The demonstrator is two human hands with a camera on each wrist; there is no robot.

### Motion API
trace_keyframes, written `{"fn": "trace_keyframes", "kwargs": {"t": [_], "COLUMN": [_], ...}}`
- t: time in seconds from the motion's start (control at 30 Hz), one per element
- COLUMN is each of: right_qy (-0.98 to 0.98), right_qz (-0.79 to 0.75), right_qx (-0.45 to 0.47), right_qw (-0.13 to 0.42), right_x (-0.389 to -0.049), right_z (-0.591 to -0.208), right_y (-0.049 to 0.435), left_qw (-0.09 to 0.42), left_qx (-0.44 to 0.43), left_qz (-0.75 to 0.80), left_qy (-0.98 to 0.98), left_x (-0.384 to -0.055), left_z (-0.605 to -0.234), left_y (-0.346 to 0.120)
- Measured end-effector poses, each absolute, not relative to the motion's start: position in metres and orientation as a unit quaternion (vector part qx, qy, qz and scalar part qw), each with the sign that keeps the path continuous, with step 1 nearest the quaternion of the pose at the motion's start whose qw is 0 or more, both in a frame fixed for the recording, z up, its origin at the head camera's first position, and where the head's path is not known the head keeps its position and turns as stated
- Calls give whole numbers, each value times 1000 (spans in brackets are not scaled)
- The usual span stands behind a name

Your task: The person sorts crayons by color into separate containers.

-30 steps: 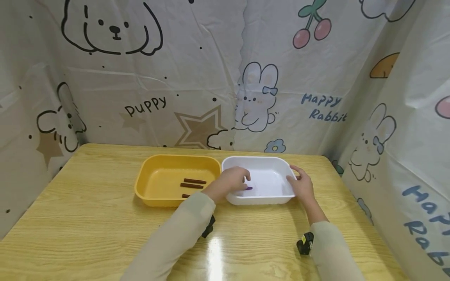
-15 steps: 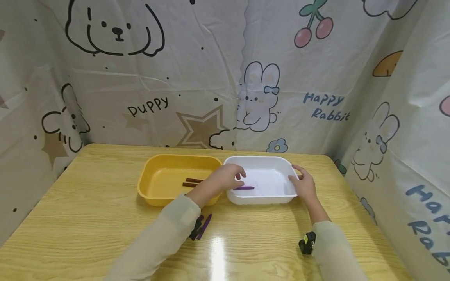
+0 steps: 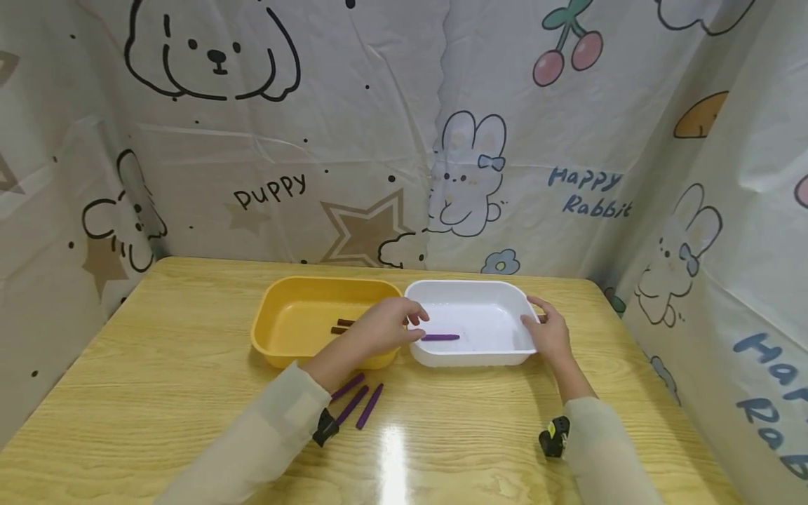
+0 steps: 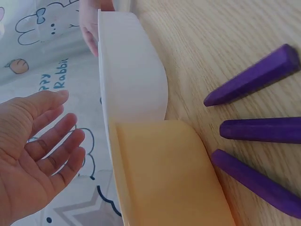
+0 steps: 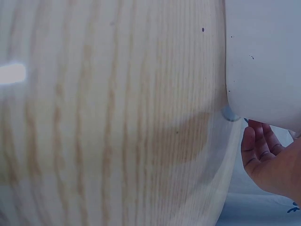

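My left hand (image 3: 386, 326) hovers over the spot where the yellow tray (image 3: 280, 330) meets the white tray (image 3: 473, 358). Its fingers are loosely bent, and the left wrist view shows nothing in them. A purple crayon (image 3: 443, 337) lies inside the white tray, just right of that hand. At the white tray's right end, my right hand (image 3: 550, 335) holds the rim, thumb at the near side and fingers outside. Brown crayons (image 3: 341, 330) lie in the yellow tray, partly hidden behind my left forearm. Several purple crayons (image 4: 263, 129) rest on the table below that arm.
The wooden table (image 3: 467, 435) carries both trays side by side near its back edge. A printed cloth (image 3: 353, 154) hangs behind and along both sides. Black wrist cameras (image 3: 553, 436) sit under my sleeves.
My left hand has let go of the purple crayon in the white tray and moved left, uncovering it and the purple crayons on the table. The right hand stays at the rim.
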State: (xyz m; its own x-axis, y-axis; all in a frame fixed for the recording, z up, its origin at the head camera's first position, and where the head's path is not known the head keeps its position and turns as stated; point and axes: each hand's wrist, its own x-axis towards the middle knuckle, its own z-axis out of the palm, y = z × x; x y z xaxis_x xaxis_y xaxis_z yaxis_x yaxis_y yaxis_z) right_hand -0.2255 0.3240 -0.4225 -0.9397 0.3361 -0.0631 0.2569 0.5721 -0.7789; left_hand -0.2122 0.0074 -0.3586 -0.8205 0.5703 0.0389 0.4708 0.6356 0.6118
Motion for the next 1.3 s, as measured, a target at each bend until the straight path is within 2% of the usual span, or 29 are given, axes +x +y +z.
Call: {"fn": "trace_keyframes", "kwargs": {"t": [0.4,0.63,1.3], "right_qy": [-885,-884,-883], "right_qz": [432,433,437], "right_qx": [-168,-169,-167], "right_qw": [41,43,39], "right_x": [-225,-226,-227], "right_z": [-425,-426,-425], "right_y": [326,326,326], "left_qw": [36,47,17], "left_qx": [274,248,261], "left_qz": [325,342,308], "left_qy": [905,905,915], "left_x": [-192,-180,-147], "left_z": [-363,-373,-403], "left_y": [-19,-39,-69]}}
